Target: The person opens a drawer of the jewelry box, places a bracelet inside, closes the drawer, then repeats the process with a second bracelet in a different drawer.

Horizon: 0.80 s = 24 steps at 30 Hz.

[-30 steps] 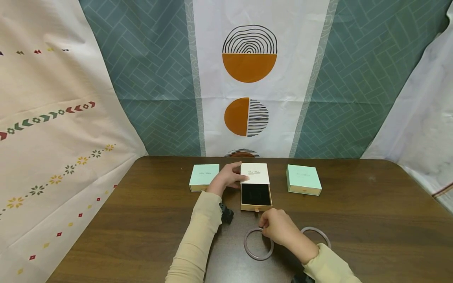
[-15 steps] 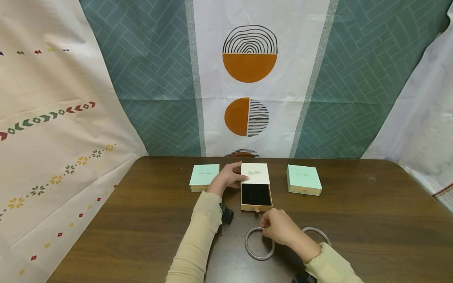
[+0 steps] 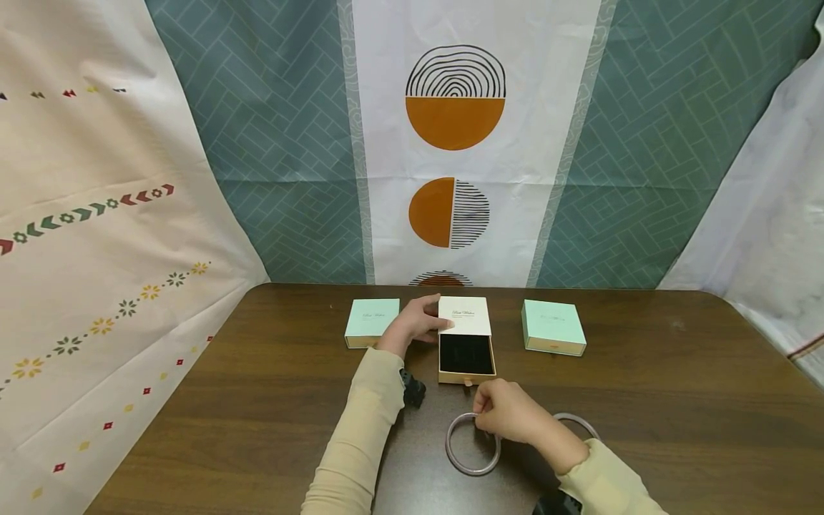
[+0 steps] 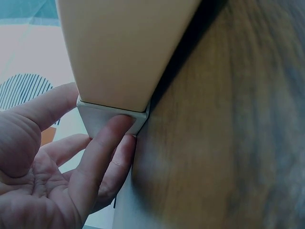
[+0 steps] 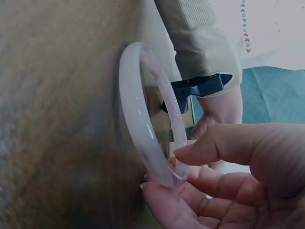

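Note:
A small white gift box (image 3: 468, 327) has its drawer pulled out toward the front, showing a black padded insert (image 3: 465, 354). My left hand (image 3: 414, 325) grips the left side of its white sleeve; the left wrist view shows fingers against the sleeve (image 4: 97, 117), just behind the tan drawer side (image 4: 126, 52). In front of the drawer, my right hand (image 3: 510, 413) pinches the upper edge of a pale mauve bangle (image 3: 448, 447) between thumb and fingers. In the right wrist view the glossy bangle (image 5: 135, 109) stands out from the fingertips, close over the table.
One mint-green box (image 3: 372, 317) lies left of the white one, another mint box (image 3: 552, 324) to the right. A second bangle (image 3: 582, 421) is partly hidden behind my right wrist. The brown wooden table (image 3: 257, 415) ends at hanging cloths (image 3: 302, 214).
My right wrist has shifted very slightly to the right, with the bangle still pinched. The left hand and the boxes look the same.

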Tool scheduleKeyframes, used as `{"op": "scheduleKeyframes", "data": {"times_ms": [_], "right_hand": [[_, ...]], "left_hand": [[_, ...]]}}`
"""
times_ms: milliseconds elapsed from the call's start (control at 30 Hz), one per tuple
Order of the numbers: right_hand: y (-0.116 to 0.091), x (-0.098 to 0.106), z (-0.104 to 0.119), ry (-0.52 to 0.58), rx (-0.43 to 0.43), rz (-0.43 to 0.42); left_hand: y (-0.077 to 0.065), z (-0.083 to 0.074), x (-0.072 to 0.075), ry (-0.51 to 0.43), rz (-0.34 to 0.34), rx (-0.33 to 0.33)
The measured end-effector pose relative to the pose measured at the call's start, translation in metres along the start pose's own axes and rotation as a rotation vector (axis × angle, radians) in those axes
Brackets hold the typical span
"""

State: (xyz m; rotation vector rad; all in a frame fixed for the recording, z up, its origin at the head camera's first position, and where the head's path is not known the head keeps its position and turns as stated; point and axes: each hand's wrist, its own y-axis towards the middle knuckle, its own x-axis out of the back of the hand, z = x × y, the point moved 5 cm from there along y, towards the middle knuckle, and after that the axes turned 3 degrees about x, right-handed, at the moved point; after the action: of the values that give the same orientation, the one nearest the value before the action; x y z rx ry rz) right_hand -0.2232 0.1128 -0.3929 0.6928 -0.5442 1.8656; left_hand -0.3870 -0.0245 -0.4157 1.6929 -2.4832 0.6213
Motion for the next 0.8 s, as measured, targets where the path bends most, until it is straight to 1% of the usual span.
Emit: {"op": "scheduleKeyframes", "data": {"times_ms": [233, 433, 600, 800], "right_hand": [[0.002, 0.0, -0.004, 0.123, -0.003, 0.077], [0.0, 0.0, -0.007, 0.241, -0.042, 0.196], [0.002, 0.001, -0.01, 0.304, -0.046, 0.279], [0.003, 0.004, -0.015, 0.372, -0.042, 0.336]], "left_hand": [[0.001, 0.001, 0.0, -0.01, 0.0, 0.011], [0.001, 0.001, 0.0, -0.003, 0.001, 0.007], [0.0, 0.001, 0.0, 0.001, -0.004, 0.008], [0.001, 0.001, 0.0, 0.015, -0.006, 0.001]]}}
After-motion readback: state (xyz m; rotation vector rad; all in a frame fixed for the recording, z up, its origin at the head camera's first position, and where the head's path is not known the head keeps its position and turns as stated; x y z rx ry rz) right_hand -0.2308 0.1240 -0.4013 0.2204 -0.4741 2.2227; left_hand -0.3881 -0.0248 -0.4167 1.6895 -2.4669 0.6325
